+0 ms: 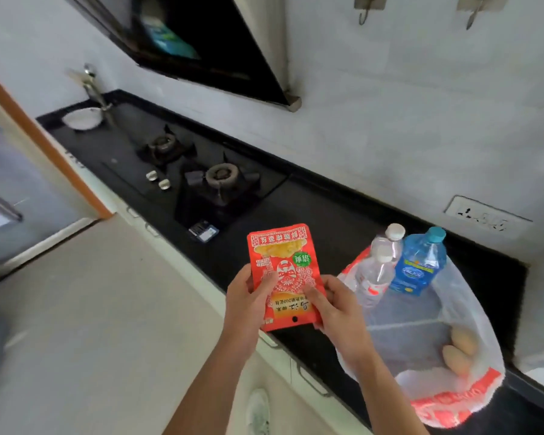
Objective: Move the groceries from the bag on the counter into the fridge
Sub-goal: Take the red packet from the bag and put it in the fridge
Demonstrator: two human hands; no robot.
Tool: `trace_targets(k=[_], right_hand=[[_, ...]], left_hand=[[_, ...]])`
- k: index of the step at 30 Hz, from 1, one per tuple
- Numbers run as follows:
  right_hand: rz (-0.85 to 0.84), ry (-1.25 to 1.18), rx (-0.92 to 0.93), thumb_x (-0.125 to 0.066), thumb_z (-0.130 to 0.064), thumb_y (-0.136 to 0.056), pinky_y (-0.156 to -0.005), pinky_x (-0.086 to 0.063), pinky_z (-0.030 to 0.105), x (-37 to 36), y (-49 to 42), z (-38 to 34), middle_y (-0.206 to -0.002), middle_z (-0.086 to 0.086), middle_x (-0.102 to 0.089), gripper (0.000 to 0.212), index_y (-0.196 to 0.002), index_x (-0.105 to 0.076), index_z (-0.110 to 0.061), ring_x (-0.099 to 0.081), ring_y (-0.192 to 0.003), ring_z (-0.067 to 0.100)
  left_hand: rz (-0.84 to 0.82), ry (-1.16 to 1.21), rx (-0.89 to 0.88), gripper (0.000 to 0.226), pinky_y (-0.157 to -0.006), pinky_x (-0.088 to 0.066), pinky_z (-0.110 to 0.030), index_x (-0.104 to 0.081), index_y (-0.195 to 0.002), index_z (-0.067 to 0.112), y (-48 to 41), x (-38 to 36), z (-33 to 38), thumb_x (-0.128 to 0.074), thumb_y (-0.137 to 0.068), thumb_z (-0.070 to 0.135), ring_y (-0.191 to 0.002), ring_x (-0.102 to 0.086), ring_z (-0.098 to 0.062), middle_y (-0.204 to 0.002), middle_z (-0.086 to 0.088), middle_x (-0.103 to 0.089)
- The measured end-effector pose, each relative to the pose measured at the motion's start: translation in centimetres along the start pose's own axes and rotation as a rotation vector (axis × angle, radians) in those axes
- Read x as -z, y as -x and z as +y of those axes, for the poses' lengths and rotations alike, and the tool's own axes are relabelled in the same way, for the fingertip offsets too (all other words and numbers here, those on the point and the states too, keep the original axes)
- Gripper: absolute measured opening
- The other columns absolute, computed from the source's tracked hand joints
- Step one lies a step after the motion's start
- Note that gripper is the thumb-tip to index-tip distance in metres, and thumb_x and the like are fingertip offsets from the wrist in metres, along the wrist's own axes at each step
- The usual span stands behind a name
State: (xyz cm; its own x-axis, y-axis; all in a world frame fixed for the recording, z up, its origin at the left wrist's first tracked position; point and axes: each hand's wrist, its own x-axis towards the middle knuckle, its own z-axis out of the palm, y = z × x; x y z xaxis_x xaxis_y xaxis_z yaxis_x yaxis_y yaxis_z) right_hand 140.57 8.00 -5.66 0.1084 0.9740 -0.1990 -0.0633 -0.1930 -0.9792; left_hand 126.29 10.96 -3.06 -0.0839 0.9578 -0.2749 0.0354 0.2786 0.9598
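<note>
Here both hands pinch a red packet (284, 274), left hand (248, 304) and right hand (333, 304) on its sides. Right of it stands the bag (471, 309) on the counter (311, 215).

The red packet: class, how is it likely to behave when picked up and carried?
Probably bendy, not rigid: the red packet is a flat film pouch, held between the left hand and right hand. Likely light for its size, since both hands merely pinch its lower half. Its glossy surface may be slippery; being flat, it should not roll.
</note>
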Motion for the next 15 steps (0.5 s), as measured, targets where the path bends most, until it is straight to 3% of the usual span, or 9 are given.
trace_targets(k=[4,7,12,15], right_hand=[[-0.181,0.060,-0.030,-0.060,-0.035,-0.096,-0.063,-0.055,0.020,-5.1,-0.2,-0.1,-0.097,-0.002,-0.076,0.018,-0.107,-0.062,-0.021,-0.075,-0.083,0.013],[-0.305,0.101,-0.049,-0.060,-0.033,-0.096,-0.053,-0.051,0.017,-9.3,0.4,0.1,-0.088,-0.006,-0.075,0.011,-0.102,-0.061,-0.024,-0.074,-0.073,0.012],[-0.477,0.164,-0.059,-0.064,-0.040,-0.091,-0.058,-0.052,0.026,-15.5,1.5,0.7,-0.081,-0.004,-0.075,0.020,-0.102,-0.061,-0.024,-0.072,-0.072,0.024],[-0.581,0.179,-0.047,-0.065,-0.046,-0.085,-0.054,-0.052,0.024,-19.5,2.1,1.0,-0.080,-0.001,-0.074,0.027,-0.101,-0.060,-0.024,-0.070,-0.066,0.028]], left_hand=[[0.213,0.097,0.020,0.024,-0.079,-0.062,-0.041,-0.062,-0.112,0.031,1.8,5.4,-0.7,-0.068,-0.090,0.035,-0.084,-0.075,-0.015,-0.101,0.007,-0.074],[0.343,0.183,0.035,0.024,-0.081,-0.061,-0.045,-0.062,-0.116,0.026,3.3,9.6,-1.4,-0.066,-0.092,0.029,-0.086,-0.075,-0.020,-0.103,0.004,-0.075],[0.498,0.314,0.026,0.024,-0.080,-0.061,-0.046,-0.062,-0.117,0.021,5.6,15.6,-2.7,-0.065,-0.094,0.024,-0.086,-0.075,-0.024,-0.101,0.001,-0.076],[0.581,0.372,0.026,0.023,-0.080,-0.061,-0.047,-0.062,-0.117,0.021,6.5,19.3,-3.4,-0.065,-0.094,0.023,-0.086,-0.075,-0.024,-0.102,0.000,-0.076]])
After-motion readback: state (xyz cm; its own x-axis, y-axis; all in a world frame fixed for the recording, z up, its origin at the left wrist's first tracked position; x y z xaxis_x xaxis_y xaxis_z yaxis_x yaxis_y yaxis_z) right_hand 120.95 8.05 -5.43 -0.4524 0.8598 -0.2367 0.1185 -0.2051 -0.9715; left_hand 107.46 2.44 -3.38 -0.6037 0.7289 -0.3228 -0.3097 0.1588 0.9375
